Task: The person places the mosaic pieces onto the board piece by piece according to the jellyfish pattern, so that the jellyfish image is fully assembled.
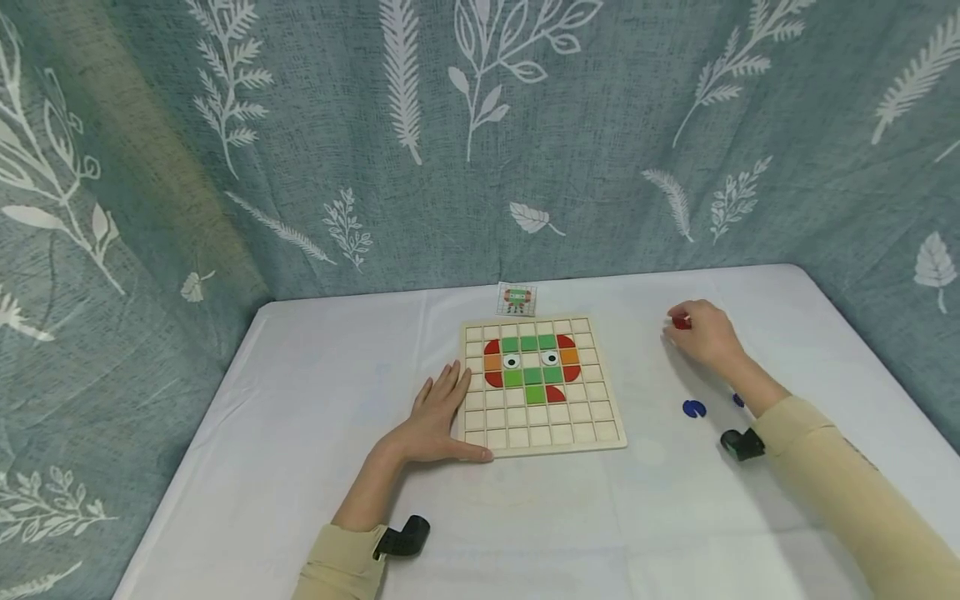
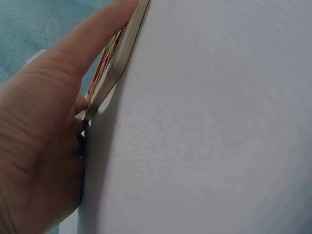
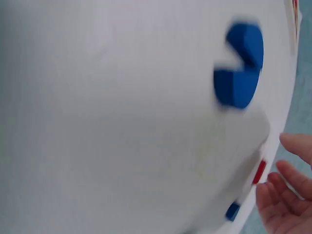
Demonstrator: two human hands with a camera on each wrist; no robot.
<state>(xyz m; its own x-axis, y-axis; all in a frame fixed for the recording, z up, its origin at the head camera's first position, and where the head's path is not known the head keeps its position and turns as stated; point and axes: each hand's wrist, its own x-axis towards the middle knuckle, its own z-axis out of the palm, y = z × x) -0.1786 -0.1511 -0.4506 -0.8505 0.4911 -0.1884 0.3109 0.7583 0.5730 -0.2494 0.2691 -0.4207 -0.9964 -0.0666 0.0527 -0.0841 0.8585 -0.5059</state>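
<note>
A wooden grid board carries red, orange and green tiles and two eye tiles. My left hand rests at the board's left front corner, fingers spread along its left side and thumb along the front edge. To the right of the board, my right hand hovers over a red piece. The right wrist view shows that red piece lying on the cloth, with thumb and fingers apart and no piece between them.
Behind the board lies a small pattern card. Blue pieces lie on the white cloth right of the board; another blue piece is partly hidden by my right forearm. A patterned curtain hangs behind.
</note>
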